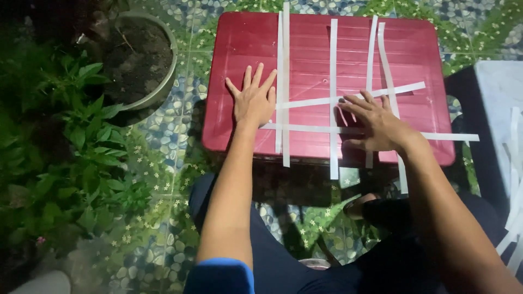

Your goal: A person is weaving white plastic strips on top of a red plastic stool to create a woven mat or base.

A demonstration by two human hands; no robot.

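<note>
Head-cam view looking down at a person's 2 bare hands on a small red plastic table [245, 38]. White paper strips [333, 81] lie across the tabletop in a loose grid: approx. 4 run top to bottom, 2 run left to right, crossing each other, w/ some ends hanging past the near edge and the right edge. Left hand [254, 102] lies flat, palm down, fingers spread apart, on bare red surface just beside the leftmost vertical strip; its thumb side touches or nearly touches that strip. Right hand [376, 122] rests palm down on the crossing strips at centre-right, fingers [354, 103] slightly apart and curled, tips on or at the upper horizontal strip; can't tell if any strip is pinched. Person sits w/ dark trousers [283, 261] below the table. Floor is pebble-pattern tile [174, 130]. At left, a round pot of soil [143, 57] and green leafy plants [71, 141]. More white strips [512, 163] lie on a grey surface at far right.
</note>
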